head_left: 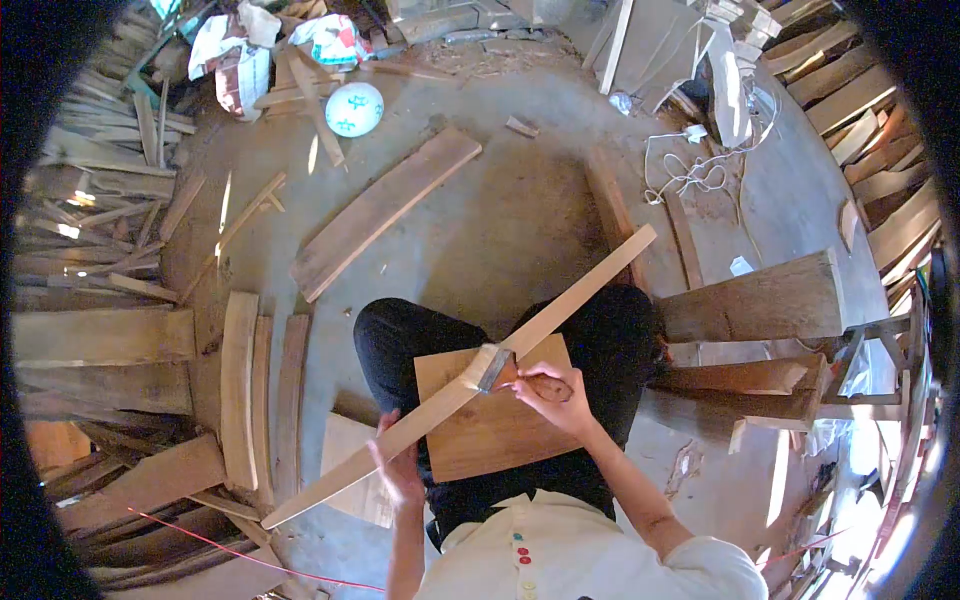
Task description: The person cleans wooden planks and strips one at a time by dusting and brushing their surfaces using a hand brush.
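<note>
A long, narrow wooden strip (420, 420) slants across my lap, its upper end beyond my right knee and its lower end off to my left. My left hand (402, 468) is at the strip's lower part, with the thumb against its edge and the other fingers partly hidden. In my right hand (560, 400) is a paintbrush (497, 368) with a wooden handle and a metal band. Its pale bristles touch the strip near the middle. Beneath the strip, a square wooden board (510, 435) rests on my legs.
A plank (390, 215) lies ahead on the concrete floor, with a white round object (354, 109) behind it. Several boards (240, 390) lie to my left. White cord (690, 178) is tangled at the right, beyond a thick plank (755, 298). Stacked timber lines both sides.
</note>
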Demonstrator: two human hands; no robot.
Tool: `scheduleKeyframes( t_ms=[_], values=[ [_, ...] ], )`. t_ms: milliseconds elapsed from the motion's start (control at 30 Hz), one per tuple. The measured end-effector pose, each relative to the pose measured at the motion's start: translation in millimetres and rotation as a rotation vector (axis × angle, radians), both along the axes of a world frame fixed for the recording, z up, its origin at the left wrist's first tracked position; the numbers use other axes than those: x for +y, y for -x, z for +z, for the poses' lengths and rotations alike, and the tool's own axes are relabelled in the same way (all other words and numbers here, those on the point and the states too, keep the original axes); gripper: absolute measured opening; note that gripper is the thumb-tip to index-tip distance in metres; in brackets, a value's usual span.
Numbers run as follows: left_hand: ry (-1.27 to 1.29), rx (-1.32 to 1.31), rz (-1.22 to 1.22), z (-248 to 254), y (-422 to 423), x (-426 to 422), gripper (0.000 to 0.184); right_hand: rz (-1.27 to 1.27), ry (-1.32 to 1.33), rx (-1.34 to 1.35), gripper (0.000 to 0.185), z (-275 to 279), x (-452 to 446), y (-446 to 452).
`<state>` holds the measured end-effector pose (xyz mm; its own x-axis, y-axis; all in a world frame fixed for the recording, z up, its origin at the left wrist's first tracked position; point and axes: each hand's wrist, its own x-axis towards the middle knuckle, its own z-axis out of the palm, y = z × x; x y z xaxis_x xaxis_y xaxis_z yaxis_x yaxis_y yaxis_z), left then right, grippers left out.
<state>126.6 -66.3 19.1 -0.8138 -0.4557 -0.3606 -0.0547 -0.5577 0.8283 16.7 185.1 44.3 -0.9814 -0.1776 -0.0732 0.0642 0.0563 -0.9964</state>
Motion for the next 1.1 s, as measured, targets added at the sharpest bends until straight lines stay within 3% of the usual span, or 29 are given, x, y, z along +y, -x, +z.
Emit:
scheduleKeyframes(
  t_ms=[233, 333, 400, 467, 533, 667, 833, 967, 1000, 1100],
  values=[
    [0.112, 0.009, 0.516, 20.6, -55.3, -86.0, 0.063, 0.195, 0.058, -0.04, 0.015, 21.3, -45.2, -9.4],
    [0.132, 0.049, 0.597, 30.0, -56.0, -112.0, 0.061, 0.457, 0.129, 0.142, 0.014, 34.7, -82.5, -16.3],
    [0.069, 0.104, 0.574, 26.0, -57.3, -117.5, 0.057, 0.643, 0.116, 0.105, 0.017, 33.5, -116.4, -27.7],
    [0.017, 0.178, 0.51, 17.9, -55.8, -121.3, 0.056, 0.661, 0.251, 0.208, 0.02, 21.7, -149.4, -42.4],
    [0.007, 0.156, 0.62, 26.8, -43.6, -110.5, 0.055, 0.728, 0.327, 0.318, 0.022, 19.6, -170.4, -47.7],
    [-0.003, 0.173, 0.584, 23.7, -49.6, -114.5, 0.054, 0.817, 0.236, 0.244, 0.027, 19.8, -143.0, -38.1],
    [-0.004, 0.109, 0.648, 22.9, -46.8, -113.6, 0.053, 0.473, 0.083, 0.075, 0.024, 22.6, -30.7, -9.9],
    [0.042, 0.108, 0.615, 17.5, -45.4, -116.8, 0.052, 0.097, -0.21, 0.133, 0.022, -2.5, 67.9, 7.2],
    [0.035, 0.112, 0.599, 15.0, -44.0, -119.1, 0.053, -0.037, -0.088, 0.106, 0.018, -26.2, 88.4, 7.0],
    [0.027, 0.117, 0.574, 12.3, -39.5, -121.2, 0.054, -0.236, -0.034, -0.01, 0.013, -17.9, 101.3, 9.7]
  ],
)
